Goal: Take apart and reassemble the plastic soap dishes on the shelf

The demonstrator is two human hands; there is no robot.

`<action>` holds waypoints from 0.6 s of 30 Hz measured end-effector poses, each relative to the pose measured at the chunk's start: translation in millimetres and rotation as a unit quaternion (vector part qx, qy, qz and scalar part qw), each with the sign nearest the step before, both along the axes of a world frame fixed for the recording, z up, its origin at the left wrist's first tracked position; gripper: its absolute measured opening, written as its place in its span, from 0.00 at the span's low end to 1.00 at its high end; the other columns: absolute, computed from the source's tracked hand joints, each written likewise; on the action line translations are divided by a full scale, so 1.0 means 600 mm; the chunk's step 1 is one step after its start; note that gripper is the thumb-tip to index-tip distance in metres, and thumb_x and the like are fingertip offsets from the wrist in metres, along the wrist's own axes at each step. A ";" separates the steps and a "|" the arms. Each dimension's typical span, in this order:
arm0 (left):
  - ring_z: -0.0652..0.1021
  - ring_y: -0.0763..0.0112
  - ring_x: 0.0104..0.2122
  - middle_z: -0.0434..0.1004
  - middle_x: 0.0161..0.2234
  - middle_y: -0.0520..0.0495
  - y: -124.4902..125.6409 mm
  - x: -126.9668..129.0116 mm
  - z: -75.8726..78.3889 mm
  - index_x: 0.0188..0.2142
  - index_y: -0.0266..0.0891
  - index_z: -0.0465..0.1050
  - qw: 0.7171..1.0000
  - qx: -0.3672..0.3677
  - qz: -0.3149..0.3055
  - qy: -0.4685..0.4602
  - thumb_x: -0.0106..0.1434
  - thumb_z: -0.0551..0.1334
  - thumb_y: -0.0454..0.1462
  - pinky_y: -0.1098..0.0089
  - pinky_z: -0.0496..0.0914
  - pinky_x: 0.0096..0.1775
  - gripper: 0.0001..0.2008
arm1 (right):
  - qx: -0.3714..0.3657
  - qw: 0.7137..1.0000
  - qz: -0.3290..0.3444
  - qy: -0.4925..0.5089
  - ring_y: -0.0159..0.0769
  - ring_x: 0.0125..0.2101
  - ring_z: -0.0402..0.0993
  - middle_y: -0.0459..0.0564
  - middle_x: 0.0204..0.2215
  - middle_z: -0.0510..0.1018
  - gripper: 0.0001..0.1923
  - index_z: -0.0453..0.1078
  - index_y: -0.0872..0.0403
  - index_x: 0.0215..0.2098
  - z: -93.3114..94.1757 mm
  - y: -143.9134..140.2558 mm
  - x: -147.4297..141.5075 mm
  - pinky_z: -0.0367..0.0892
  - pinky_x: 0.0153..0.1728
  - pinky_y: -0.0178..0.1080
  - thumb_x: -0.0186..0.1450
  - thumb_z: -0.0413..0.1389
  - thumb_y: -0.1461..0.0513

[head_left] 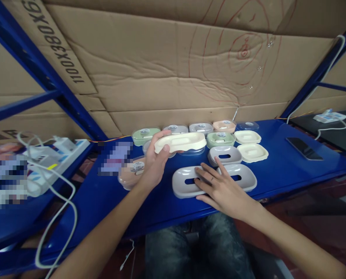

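My left hand (158, 159) grips a cream oval soap dish tray (181, 142) by its left end, thumb on the near side, and holds it above the table. My right hand (216, 186) is spread over the grey soap dishes, its fingertips at the right part of a grey soap dish (182, 189) with a slot in its bottom. Partly under that hand lies another grey soap dish (250, 178). A third grey soap dish (233, 154) sits just behind. Two more cream trays (252, 152) rest to its right.
Lidded soap boxes stand at the back: green (145, 135), grey (200, 128) and peach (223, 126). A peach box (128, 178) is at the left. A phone (303, 148) lies right on the blue table (280, 170). Cables and power strips (65, 155) are at the left.
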State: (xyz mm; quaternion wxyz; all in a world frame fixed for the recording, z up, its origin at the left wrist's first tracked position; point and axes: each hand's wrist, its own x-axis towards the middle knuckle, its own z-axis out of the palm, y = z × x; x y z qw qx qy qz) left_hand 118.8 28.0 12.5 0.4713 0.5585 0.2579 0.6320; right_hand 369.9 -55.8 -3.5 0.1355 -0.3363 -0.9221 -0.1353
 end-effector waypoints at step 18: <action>0.87 0.62 0.41 0.81 0.55 0.41 0.010 -0.002 -0.007 0.59 0.44 0.74 0.999 -0.016 0.033 -0.001 0.66 0.74 0.56 0.55 0.85 0.48 0.30 | -0.027 0.993 -0.103 -0.048 0.72 0.71 0.64 0.68 0.71 0.71 0.31 0.77 0.57 0.65 0.021 0.058 -0.037 0.54 0.72 0.78 0.79 0.51 0.44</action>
